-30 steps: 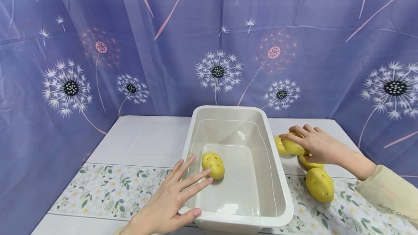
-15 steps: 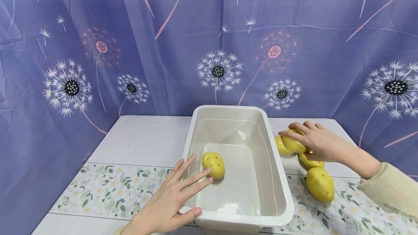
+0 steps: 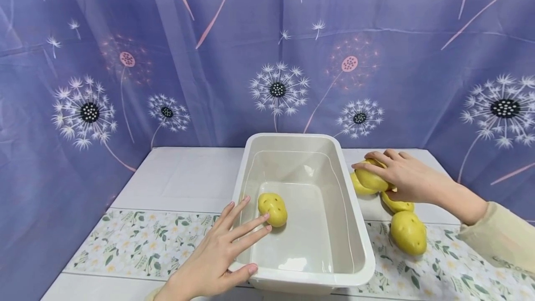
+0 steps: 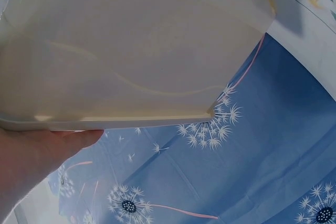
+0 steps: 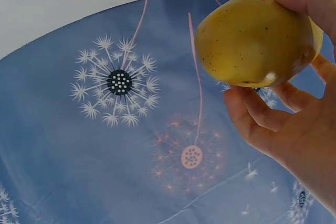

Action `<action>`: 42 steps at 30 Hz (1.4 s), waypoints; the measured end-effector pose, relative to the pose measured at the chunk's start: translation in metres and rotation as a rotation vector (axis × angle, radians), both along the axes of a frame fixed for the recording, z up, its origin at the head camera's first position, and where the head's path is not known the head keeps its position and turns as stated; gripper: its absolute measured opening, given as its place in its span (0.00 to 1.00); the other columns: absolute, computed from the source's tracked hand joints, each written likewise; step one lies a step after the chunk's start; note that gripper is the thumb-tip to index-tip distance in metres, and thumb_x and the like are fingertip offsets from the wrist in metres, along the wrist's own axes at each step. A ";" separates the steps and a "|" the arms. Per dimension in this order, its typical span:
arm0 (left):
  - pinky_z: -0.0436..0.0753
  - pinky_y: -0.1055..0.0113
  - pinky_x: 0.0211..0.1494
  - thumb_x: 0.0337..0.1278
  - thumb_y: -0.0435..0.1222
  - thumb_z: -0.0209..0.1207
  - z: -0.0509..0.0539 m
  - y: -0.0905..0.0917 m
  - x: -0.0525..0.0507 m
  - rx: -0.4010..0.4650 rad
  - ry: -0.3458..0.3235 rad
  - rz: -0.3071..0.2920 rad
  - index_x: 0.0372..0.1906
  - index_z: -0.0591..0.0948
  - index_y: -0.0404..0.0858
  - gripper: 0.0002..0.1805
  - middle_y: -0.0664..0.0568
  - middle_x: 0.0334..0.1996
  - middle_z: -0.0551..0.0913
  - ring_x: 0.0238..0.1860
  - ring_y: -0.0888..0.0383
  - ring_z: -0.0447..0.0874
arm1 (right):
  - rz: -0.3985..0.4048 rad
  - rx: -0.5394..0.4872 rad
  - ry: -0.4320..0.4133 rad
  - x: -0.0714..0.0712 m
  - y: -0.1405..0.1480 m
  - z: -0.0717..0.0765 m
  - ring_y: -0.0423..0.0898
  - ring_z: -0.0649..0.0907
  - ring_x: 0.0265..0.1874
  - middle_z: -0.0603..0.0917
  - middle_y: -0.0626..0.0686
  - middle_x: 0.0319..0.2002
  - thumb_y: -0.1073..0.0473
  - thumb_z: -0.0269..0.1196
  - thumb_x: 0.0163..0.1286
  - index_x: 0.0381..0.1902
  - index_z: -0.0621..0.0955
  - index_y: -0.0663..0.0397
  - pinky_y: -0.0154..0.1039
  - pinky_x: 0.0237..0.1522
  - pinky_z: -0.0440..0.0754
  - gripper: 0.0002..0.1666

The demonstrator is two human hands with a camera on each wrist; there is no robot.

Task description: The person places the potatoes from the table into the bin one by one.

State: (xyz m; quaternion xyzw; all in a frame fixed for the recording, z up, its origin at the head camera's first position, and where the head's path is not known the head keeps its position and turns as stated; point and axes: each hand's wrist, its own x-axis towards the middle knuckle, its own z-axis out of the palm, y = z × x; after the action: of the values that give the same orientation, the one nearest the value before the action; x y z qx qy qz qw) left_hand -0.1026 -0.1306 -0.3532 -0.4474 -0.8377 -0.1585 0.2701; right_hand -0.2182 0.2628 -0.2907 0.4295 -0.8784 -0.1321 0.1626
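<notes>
My right hand (image 3: 411,178) grips a yellow potato (image 3: 370,175) to the right of the basin. In the right wrist view the thumb and curled fingers clasp this potato (image 5: 257,38) from both sides. Beneath and behind it on the table lie two more potatoes, one to the left (image 3: 360,186) and one nearer (image 3: 398,204). Another potato (image 3: 408,233) sits closer to the front. My left hand (image 3: 215,250) lies spread with straight fingers over the left rim of the white basin (image 3: 368,264). Inside the basin is a single potato (image 3: 273,210), close to those fingertips.
The basin stands on a white table (image 3: 188,175) crossed by a floral strip (image 3: 138,240). A blue curtain (image 3: 225,82) with dandelion prints hangs close behind and along the sides.
My right hand has lifted slightly and shifted a little left with the potato in its grip. The left hand and the potato in the basin stay put.
</notes>
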 end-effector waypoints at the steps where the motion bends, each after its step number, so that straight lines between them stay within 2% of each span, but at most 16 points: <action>1: 0.42 0.53 0.71 0.61 0.53 0.38 0.000 0.000 0.000 -0.001 0.001 0.000 0.62 0.67 0.48 0.27 0.56 0.63 0.66 0.68 0.41 0.51 | -0.004 0.003 -0.003 0.001 -0.001 0.001 0.51 0.74 0.37 0.74 0.56 0.48 0.56 0.71 0.33 0.59 0.66 0.43 0.42 0.27 0.72 0.49; 14: 0.34 0.59 0.72 0.61 0.53 0.38 0.000 -0.001 -0.001 -0.006 -0.007 -0.001 0.62 0.67 0.48 0.27 0.56 0.64 0.66 0.67 0.39 0.52 | 0.028 -0.011 0.013 0.006 -0.008 0.009 0.48 0.72 0.36 0.73 0.55 0.50 0.58 0.70 0.33 0.60 0.66 0.42 0.39 0.27 0.69 0.50; 42: 0.37 0.57 0.72 0.61 0.53 0.37 -0.002 -0.001 -0.002 0.008 0.016 -0.010 0.62 0.67 0.47 0.27 0.56 0.63 0.67 0.68 0.41 0.50 | 0.095 -0.026 0.080 0.016 -0.023 0.023 0.51 0.74 0.38 0.74 0.57 0.51 0.63 0.68 0.30 0.59 0.68 0.43 0.40 0.28 0.68 0.50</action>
State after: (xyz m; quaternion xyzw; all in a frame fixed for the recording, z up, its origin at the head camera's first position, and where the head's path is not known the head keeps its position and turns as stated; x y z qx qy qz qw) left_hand -0.1045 -0.1312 -0.3553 -0.4518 -0.8326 -0.1599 0.2777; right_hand -0.2021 0.2396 -0.2682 0.4628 -0.8516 -0.1300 0.2092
